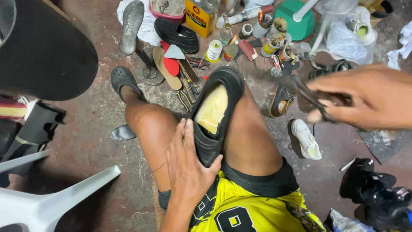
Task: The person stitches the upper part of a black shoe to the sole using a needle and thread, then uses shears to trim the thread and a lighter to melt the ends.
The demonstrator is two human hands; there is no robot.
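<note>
Head view: a black shoe (pixel 214 116) lies sole-up between the person's bare knees, its long axis running away from the body, toe pointing up the frame towards the clutter and heel resting near the lap. A pale yellow patch (pixel 212 109) shows where the sole is stripped.

The left hand (pixel 189 165) is closed around the heel end, fingers laid along the shoe's left side and thumb at the heel. The right hand (pixel 365 101) is raised to the right, well apart from the shoe, fingers wrapped around dark pliers (pixel 311 94) whose tips point left; motion blur hides whether they are parted.

One shoe is held. On the floor lie one white sneaker (pixel 305 138) right of the knee, one brown shoe (pixel 281 101) beside it, one black loafer (pixel 176 35) further off, one grey sole (pixel 131 26), and two insoles, tan (pixel 165 71) and red (pixel 171 64). One thread spool (pixel 213 50) stands near the toe, by a yellow can (pixel 199 17) and a cluster of small bottles and jars I cannot count.

The floor (pixel 94 129) is dull reddish concrete, stained and littered with thread. A white plastic chair (pixel 47 199) stands at lower left.
</note>
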